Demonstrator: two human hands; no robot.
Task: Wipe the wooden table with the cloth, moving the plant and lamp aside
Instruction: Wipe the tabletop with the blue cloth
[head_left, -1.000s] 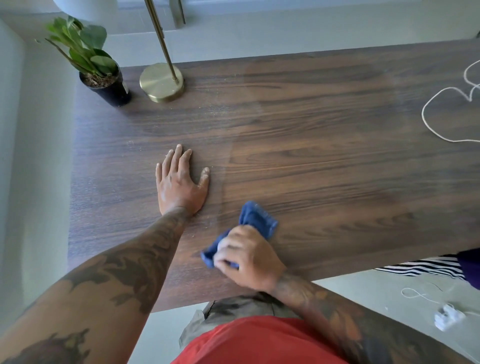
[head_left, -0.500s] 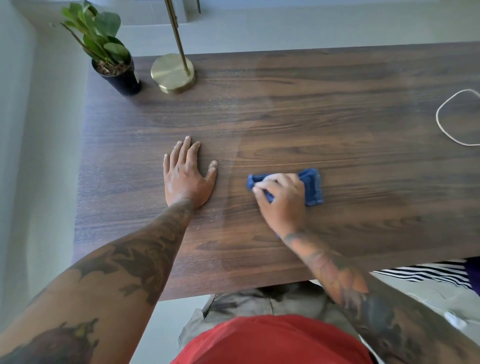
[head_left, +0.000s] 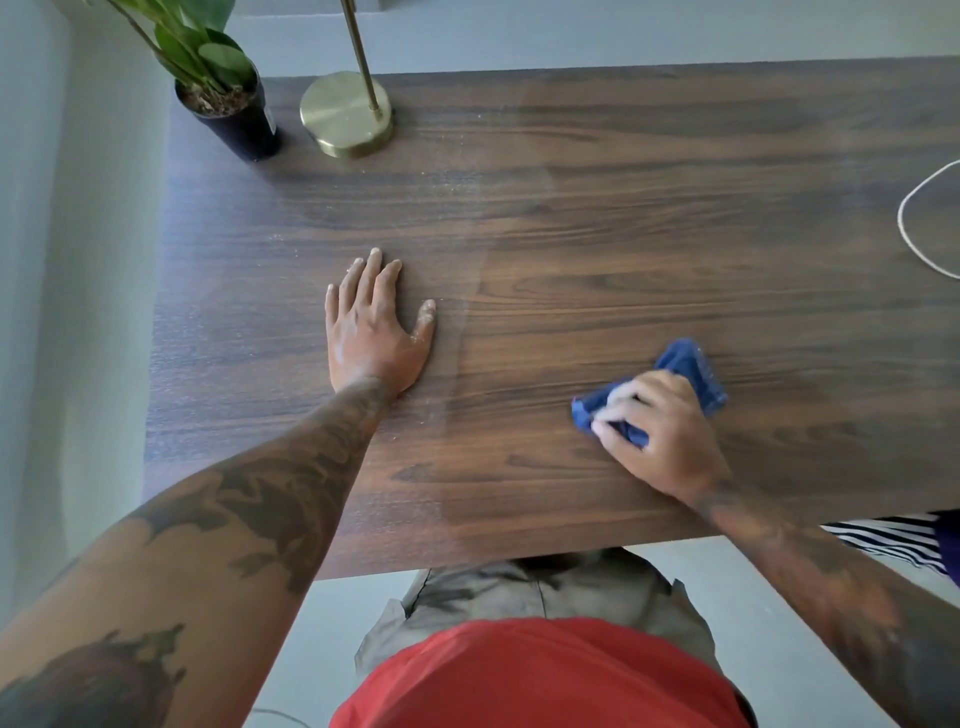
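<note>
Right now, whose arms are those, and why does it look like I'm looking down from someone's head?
The camera is worn on a person's head, so you see their own arms from above. The left hand rests flat on the wooden table. The right hand holds a blue cloth, its fingers curled round it, pressing it to the wood. At the table's far left corner stand a potted plant and a brass lamp base. A white cord lies at the right edge.
</note>
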